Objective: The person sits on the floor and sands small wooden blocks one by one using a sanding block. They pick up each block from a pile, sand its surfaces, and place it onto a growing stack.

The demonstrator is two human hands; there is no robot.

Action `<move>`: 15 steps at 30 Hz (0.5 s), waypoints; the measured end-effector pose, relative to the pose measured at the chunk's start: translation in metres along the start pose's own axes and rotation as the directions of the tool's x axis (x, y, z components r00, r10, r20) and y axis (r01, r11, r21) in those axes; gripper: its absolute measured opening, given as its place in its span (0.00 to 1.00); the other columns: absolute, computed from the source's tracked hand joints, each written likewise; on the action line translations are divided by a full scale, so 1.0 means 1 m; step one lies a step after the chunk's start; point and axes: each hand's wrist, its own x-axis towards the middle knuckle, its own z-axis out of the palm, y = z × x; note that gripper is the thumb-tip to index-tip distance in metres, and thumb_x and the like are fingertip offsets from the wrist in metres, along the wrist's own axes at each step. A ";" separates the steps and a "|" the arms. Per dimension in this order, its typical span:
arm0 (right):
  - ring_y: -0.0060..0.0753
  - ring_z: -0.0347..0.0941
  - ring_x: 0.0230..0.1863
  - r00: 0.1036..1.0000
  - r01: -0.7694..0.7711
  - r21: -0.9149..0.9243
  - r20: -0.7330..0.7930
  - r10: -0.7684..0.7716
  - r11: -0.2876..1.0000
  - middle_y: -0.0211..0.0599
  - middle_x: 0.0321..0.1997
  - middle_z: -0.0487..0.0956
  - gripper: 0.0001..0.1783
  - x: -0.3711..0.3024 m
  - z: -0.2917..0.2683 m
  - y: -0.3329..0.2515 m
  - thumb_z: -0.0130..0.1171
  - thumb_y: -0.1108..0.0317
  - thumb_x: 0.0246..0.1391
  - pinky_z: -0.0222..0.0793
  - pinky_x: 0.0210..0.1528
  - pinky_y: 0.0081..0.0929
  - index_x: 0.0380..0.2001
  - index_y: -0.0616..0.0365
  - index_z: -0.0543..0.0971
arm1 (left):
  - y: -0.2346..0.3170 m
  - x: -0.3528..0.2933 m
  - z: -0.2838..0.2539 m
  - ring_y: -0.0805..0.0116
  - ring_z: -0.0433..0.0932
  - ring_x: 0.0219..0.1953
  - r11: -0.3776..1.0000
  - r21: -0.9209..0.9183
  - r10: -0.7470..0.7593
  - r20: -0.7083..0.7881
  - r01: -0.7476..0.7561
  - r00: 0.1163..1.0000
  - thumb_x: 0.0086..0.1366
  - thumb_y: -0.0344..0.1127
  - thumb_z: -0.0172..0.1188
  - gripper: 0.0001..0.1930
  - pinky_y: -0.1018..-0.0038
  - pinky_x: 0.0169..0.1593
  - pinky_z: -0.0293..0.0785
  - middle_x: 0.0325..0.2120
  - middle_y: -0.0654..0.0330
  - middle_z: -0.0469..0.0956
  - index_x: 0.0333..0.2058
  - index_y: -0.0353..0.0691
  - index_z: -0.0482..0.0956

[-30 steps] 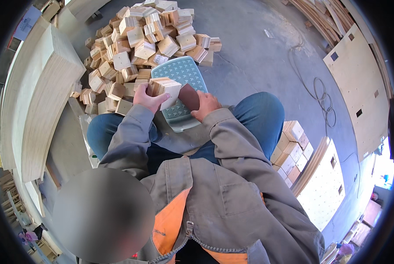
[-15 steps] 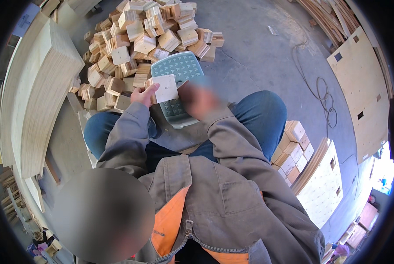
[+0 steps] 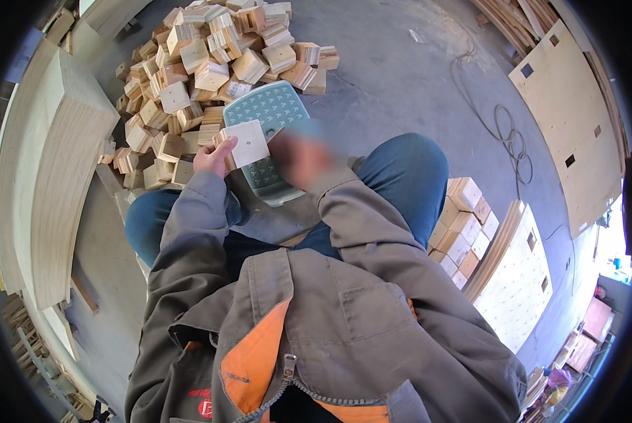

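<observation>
My left hand (image 3: 213, 158) is closed on the near left side of a square plywood block (image 3: 248, 144), thumb on top. The block's pale upper face has a small dark hole, and layered edges show at its left. It is held over a blue-green plastic stool (image 3: 266, 106) with a patterned top, between my knees. My right hand (image 3: 307, 162) is at the block's right edge, largely blurred. A thin dark brown piece shows between that hand and the block, seemingly in its grip; the blur hides what it is.
A heap of plywood blocks (image 3: 210, 74) lies beyond the stool. Stacked blocks (image 3: 465, 229) and holed panels (image 3: 519, 282) stand by my right knee. Tall curved plywood sheets (image 3: 55, 176) rise at the left. A cable (image 3: 510, 137) lies looped on the floor at right.
The whole scene has shifted slightly left in the picture as the view turned. Both hands keep their places at the block.
</observation>
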 end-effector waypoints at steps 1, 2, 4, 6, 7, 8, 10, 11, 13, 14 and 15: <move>0.54 0.70 0.69 1.000 0.002 0.008 0.002 -0.002 1.000 0.49 0.68 0.74 0.50 0.000 0.001 0.000 0.77 0.55 0.47 0.67 0.71 0.47 0.72 0.53 0.67 | 0.001 -0.001 0.000 0.65 0.85 0.35 1.000 0.003 0.001 -0.006 -0.001 1.000 0.51 0.50 0.84 0.37 0.69 0.36 0.83 0.39 0.51 0.84 0.47 0.25 0.79; 0.54 0.70 0.69 1.000 0.007 0.019 0.004 -0.007 1.000 0.49 0.68 0.74 0.50 0.000 0.002 -0.001 0.77 0.55 0.47 0.67 0.71 0.46 0.72 0.53 0.67 | 0.003 -0.003 0.000 0.65 0.85 0.35 1.000 0.005 0.002 -0.012 -0.002 1.000 0.51 0.50 0.84 0.37 0.68 0.36 0.83 0.39 0.51 0.84 0.47 0.25 0.79; 0.54 0.70 0.69 1.000 0.010 0.034 0.003 -0.010 0.999 0.50 0.68 0.75 0.50 0.000 0.004 -0.002 0.77 0.55 0.47 0.67 0.71 0.46 0.72 0.54 0.68 | 0.007 -0.007 0.001 0.65 0.85 0.35 1.000 0.011 0.005 -0.024 -0.004 1.000 0.50 0.50 0.84 0.36 0.69 0.37 0.83 0.39 0.51 0.84 0.46 0.25 0.80; 0.54 0.71 0.69 1.000 0.012 0.048 -0.001 -0.012 0.999 0.51 0.67 0.75 0.50 0.001 0.006 -0.002 0.77 0.55 0.47 0.67 0.71 0.45 0.72 0.55 0.68 | 0.006 -0.006 0.001 0.66 0.84 0.34 0.999 0.041 0.019 -0.037 -0.018 0.999 0.49 0.52 0.84 0.37 0.69 0.37 0.82 0.39 0.51 0.84 0.45 0.25 0.80; 0.54 0.71 0.69 1.000 0.014 0.054 -0.004 -0.014 0.998 0.51 0.67 0.75 0.49 0.001 0.007 -0.002 0.77 0.55 0.47 0.67 0.71 0.45 0.71 0.55 0.68 | 0.005 -0.005 0.000 0.66 0.84 0.34 0.997 0.068 0.034 -0.044 -0.031 0.998 0.49 0.53 0.84 0.37 0.69 0.38 0.82 0.39 0.50 0.84 0.44 0.25 0.80; 0.54 0.71 0.68 1.000 0.017 0.060 -0.006 -0.017 0.998 0.51 0.67 0.75 0.49 0.002 0.007 -0.002 0.77 0.55 0.47 0.67 0.71 0.45 0.71 0.56 0.68 | 0.004 -0.004 0.000 0.66 0.83 0.34 0.994 0.095 0.049 -0.051 -0.044 0.998 0.49 0.53 0.84 0.37 0.70 0.38 0.81 0.39 0.50 0.84 0.44 0.25 0.81; 0.54 0.72 0.68 1.000 0.016 0.072 -0.018 -0.015 0.997 0.52 0.67 0.76 0.49 0.003 0.007 -0.002 0.77 0.55 0.47 0.68 0.71 0.45 0.71 0.56 0.69 | 0.004 -0.005 0.002 0.65 0.83 0.35 0.979 0.191 0.090 -0.083 -0.073 0.992 0.48 0.55 0.84 0.38 0.70 0.40 0.81 0.38 0.50 0.84 0.43 0.24 0.81; 0.54 0.72 0.68 1.000 0.016 0.076 -0.027 -0.014 0.997 0.52 0.67 0.76 0.49 0.002 0.007 -0.001 0.77 0.55 0.46 0.68 0.71 0.44 0.71 0.57 0.69 | 0.004 -0.005 0.003 0.65 0.83 0.35 0.967 0.238 0.112 -0.096 -0.087 0.989 0.47 0.56 0.84 0.39 0.69 0.40 0.80 0.38 0.50 0.84 0.43 0.24 0.81; 0.54 0.72 0.68 0.999 0.014 0.086 -0.048 -0.010 0.996 0.53 0.66 0.76 0.49 0.003 0.006 0.000 0.77 0.56 0.46 0.68 0.71 0.44 0.71 0.57 0.69 | 0.004 -0.003 0.004 0.64 0.83 0.36 0.969 0.234 0.104 -0.082 -0.083 0.991 0.47 0.57 0.84 0.40 0.69 0.42 0.80 0.38 0.50 0.84 0.43 0.24 0.81; 0.54 0.72 0.68 0.998 0.014 0.094 -0.061 -0.008 0.995 0.53 0.66 0.76 0.49 0.004 0.006 -0.001 0.76 0.56 0.46 0.68 0.71 0.44 0.71 0.58 0.69 | 0.003 -0.002 0.004 0.64 0.82 0.37 0.970 0.231 0.100 -0.076 -0.080 0.992 0.47 0.57 0.84 0.40 0.68 0.43 0.80 0.38 0.50 0.84 0.43 0.24 0.81; 0.54 0.73 0.68 0.997 0.014 0.104 -0.078 -0.006 0.995 0.54 0.66 0.76 0.49 0.005 0.005 -0.001 0.76 0.56 0.46 0.68 0.71 0.43 0.71 0.58 0.69 | 0.000 0.001 0.004 0.64 0.83 0.37 0.967 0.241 0.105 -0.086 -0.082 0.991 0.47 0.57 0.84 0.40 0.68 0.44 0.80 0.38 0.50 0.85 0.43 0.24 0.81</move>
